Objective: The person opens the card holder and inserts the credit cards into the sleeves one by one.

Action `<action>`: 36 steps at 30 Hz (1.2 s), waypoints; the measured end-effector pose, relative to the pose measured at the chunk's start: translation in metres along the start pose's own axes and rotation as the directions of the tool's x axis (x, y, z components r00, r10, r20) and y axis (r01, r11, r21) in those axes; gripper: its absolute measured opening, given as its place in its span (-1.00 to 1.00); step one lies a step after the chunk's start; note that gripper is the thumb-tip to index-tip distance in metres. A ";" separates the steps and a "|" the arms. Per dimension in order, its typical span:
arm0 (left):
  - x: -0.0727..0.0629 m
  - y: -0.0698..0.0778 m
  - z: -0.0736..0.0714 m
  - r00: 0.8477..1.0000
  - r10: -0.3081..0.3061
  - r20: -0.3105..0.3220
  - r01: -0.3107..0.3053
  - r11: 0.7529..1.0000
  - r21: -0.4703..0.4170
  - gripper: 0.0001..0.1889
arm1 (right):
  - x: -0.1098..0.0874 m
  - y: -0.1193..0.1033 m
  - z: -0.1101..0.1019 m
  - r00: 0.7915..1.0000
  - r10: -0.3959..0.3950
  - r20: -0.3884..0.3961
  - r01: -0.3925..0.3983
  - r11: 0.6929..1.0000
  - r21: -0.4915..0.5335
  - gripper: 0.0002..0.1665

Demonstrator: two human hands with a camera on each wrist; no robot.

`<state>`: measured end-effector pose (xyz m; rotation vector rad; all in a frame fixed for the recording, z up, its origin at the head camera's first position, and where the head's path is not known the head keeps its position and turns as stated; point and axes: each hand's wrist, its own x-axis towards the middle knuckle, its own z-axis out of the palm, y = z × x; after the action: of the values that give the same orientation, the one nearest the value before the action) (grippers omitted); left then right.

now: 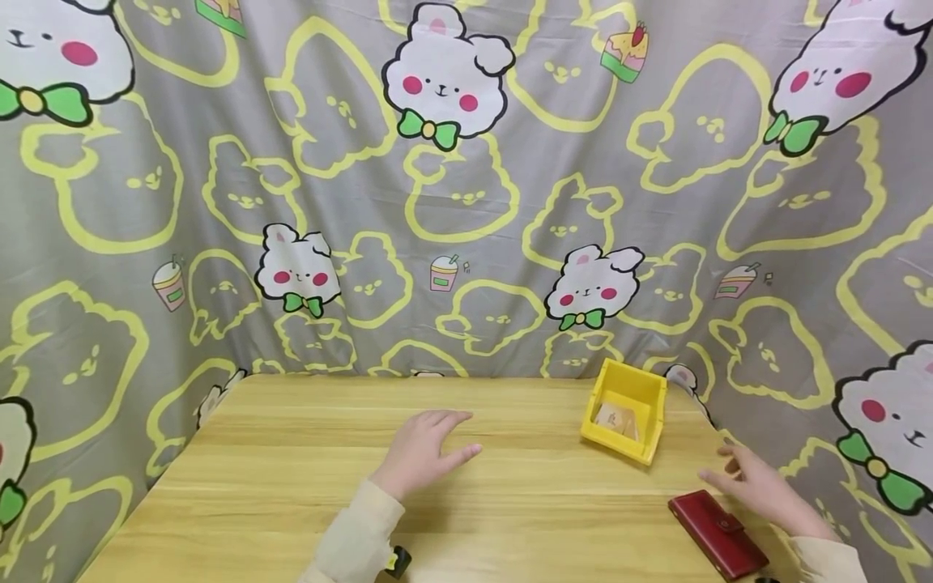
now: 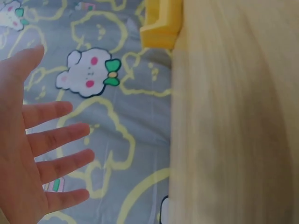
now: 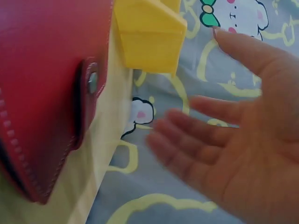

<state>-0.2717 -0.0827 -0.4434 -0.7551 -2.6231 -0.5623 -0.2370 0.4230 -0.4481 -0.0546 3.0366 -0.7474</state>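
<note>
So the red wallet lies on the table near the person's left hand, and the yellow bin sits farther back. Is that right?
Not quite: the head view shows the red wallet on the table near the right hand, not the left hand. The yellow bin does sit farther back.

Smooth plastic, glossy red leather-look and printed cloth around a yellow bin
The yellow bin (image 1: pixel 634 385) looks like smooth plastic with a faint sheen; the pale pieces (image 1: pixel 615 417) inside it look matt, their material unclear. In front of the bin and to its right, the wallet (image 1: pixel 705 526) has a smooth, glossy leather-like surface, raised stitching along its edge and a shiny metal snap (image 3: pixel 93 82). Under the bin, the table (image 1: pixel 291 453) shows smooth wood grain, softly glossy; behind the bin hangs a creased cloth curtain (image 1: pixel 481 259), slightly satiny.
</note>
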 end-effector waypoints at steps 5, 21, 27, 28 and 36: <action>-0.007 0.003 0.003 0.997 -0.005 0.072 0.008 0.999 -0.045 -0.39 | -0.010 0.007 0.012 0.976 0.039 0.212 -0.054 0.996 0.065 -0.40; -0.013 -0.003 0.012 0.978 -0.086 0.191 0.129 0.966 -0.226 -0.54 | -0.009 -0.004 0.032 0.972 0.013 0.235 -0.032 0.997 0.076 -0.58; -0.013 -0.011 0.018 0.972 -0.125 0.200 0.181 0.940 -0.290 -0.53 | -0.007 -0.031 0.046 0.975 0.033 0.219 -0.052 0.996 0.078 -0.56; -0.013 -0.012 0.018 0.969 -0.136 0.205 0.195 0.933 -0.301 -0.51 | -0.007 -0.037 0.048 0.976 0.031 0.215 -0.050 0.995 0.082 -0.55; -0.008 -0.023 0.026 0.958 -0.150 0.243 0.245 0.869 -0.429 -0.43 | 0.001 -0.082 0.069 0.987 -0.023 0.161 0.015 0.999 0.050 -0.53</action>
<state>-0.2841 -0.0918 -0.4759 -0.7029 -2.8076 -1.2587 -0.2345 0.3189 -0.4710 -0.1372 2.8675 -0.7771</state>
